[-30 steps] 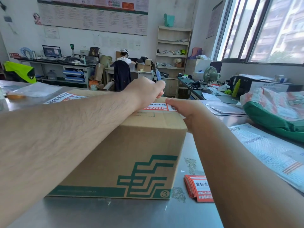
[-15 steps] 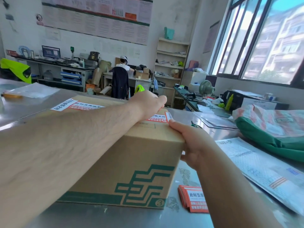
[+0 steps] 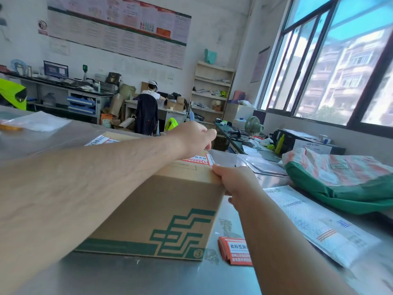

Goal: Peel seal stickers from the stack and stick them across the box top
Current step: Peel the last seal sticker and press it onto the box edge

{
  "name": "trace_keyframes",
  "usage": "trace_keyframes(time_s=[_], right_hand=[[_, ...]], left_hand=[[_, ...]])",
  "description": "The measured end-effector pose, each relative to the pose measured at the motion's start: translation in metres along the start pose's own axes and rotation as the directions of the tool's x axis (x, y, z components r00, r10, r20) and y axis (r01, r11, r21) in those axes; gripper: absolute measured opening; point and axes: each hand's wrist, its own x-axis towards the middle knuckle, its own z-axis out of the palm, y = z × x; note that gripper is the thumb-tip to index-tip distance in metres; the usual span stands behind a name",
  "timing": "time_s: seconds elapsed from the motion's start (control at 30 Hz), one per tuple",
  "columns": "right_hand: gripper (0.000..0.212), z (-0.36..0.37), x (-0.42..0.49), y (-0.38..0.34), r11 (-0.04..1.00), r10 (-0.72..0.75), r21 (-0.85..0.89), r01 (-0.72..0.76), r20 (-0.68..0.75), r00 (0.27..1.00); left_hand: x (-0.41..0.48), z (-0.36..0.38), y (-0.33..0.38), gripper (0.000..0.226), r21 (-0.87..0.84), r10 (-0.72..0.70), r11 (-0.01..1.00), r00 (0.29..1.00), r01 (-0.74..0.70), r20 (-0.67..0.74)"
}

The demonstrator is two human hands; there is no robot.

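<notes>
Where forearm (image 3: 95, 188) crosses, box (image 3: 170, 209) top hidden

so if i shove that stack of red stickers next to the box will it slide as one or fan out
The sticker stack would probably fan out: its edges already look staggered and nothing visibly binds it. The metal table looks smooth, so it should slide easily. The sheets look thin, so probably floppy when lifted.

- The left hand (image 3: 192, 136) presses down on a red-and-white seal sticker (image 3: 197, 160) on the cardboard box (image 3: 161, 211) top.
- The right hand (image 3: 234, 179) grips the box's right top edge.
- The sticker stack (image 3: 235, 250) lies on the steel table (image 3: 127, 275), just beside the box.
</notes>
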Motion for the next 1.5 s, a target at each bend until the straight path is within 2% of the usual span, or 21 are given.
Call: trace_keyframes(time_s=[0.17,0.27,0.33,0.37,0.43,0.5,0.57,0.63,0.73,0.83,0.97,1.03,1.1,1.17,1.27,1.33,1.4,1.5], right_hand=[[0.025,-0.005,-0.033,-0.003,0.994,-0.11,-0.033,0.109,-0.053,0.992],[0.02,-0.005,-0.059,-0.005,0.988,-0.15,0.013,0.152,-0.085,0.985],[0.011,-0.001,-0.075,-0.005,0.982,-0.176,0.049,0.184,-0.126,0.976],[0.004,0.002,-0.085,-0.005,0.979,-0.182,0.067,0.195,-0.164,0.97],[0.012,0.011,-0.108,0.0,0.97,-0.184,0.114,0.214,-0.228,0.956],[0.013,0.024,-0.133,0.008,0.963,-0.2,0.131,0.237,-0.243,0.949],[0.013,0.04,-0.158,0.018,0.958,-0.201,0.168,0.234,-0.19,0.961],[0.01,0.063,-0.177,0.029,0.962,-0.15,0.215,0.166,-0.089,0.985],[0.01,0.103,-0.201,0.044,0.971,-0.058,0.238,0.035,0.092,0.994],[0.011,0.141,-0.222,0.057,0.968,-0.019,0.246,-0.043,0.242,0.97],[0.012,0.208,-0.262,0.072,0.969,0.007,0.219,-0.113,0.434,0.901],[0.012,0.233,-0.282,0.076,0.974,0.001,0.194,-0.121,0.524,0.852],[0.011,0.263,-0.306,0.079,0.991,-0.03,0.123,-0.056,0.604,0.796],[0.011,0.289,-0.327,0.079,0.996,-0.075,0.087,0.024,0.646,0.76],[0.013,0.326,-0.354,0.082,0.998,-0.032,0.067,-0.023,0.72,0.693],[0.012,0.353,-0.368,0.09,1.0,0.02,-0.001,-0.03,0.77,0.638],[0.008,0.373,-0.38,0.102,0.994,0.113,-0.09,-0.067,0.811,0.574],[0.007,0.4,-0.392,0.12,0.96,0.277,-0.221,-0.169,0.829,0.487]], left_hand=[[-0.05,-0.031,0.001,0.039,-0.133,-0.024,0.991,0.998,0.016,-0.055],[-0.096,-0.049,-0.008,0.044,-0.187,-0.023,0.982,1.0,0.019,-0.02],[-0.124,-0.057,-0.02,0.052,-0.211,-0.085,0.974,0.996,0.085,0.007],[-0.136,-0.06,-0.028,0.051,-0.288,-0.136,0.948,0.99,0.14,0.033],[-0.16,-0.064,-0.045,0.042,-0.533,-0.212,0.803,0.964,0.266,0.161],[-0.187,-0.069,-0.059,0.024,-0.756,-0.182,0.557,0.939,0.343,0.292],[-0.215,-0.069,-0.073,0.025,-0.868,-0.148,0.319,0.924,0.382,0.352],[-0.243,-0.069,-0.085,0.038,-0.903,-0.193,0.22,0.924,0.369,0.33],[-0.282,-0.071,-0.107,0.047,-0.911,-0.306,0.265,0.924,0.316,0.231],[-0.322,-0.081,-0.136,0.053,-0.905,-0.385,0.327,0.913,0.273,0.136],[-0.393,-0.104,-0.184,0.054,-0.953,-0.466,0.242,0.883,0.184,0.052],[-0.427,-0.114,-0.201,0.051,-0.954,-0.536,0.25,0.844,0.168,0.008],[-0.469,-0.125,-0.223,0.047,-0.952,-0.672,0.259,0.738,0.167,-0.054],[-0.512,-0.131,-0.248,0.039,-0.962,-0.808,0.215,0.584,0.167,-0.079],[-0.573,-0.128,-0.288,0.034,-0.982,-0.946,0.115,0.319,0.149,-0.063],[-0.608,-0.12,-0.316,0.027,-0.992,-0.992,0.021,0.127,0.124,-0.005],[-0.636,-0.107,-0.344,0.018,-0.99,-0.995,-0.1,-0.034,0.101,0.097],[-0.664,-0.09,-0.387,0.008,-0.975,-0.956,-0.22,-0.21,0.038,0.207]])
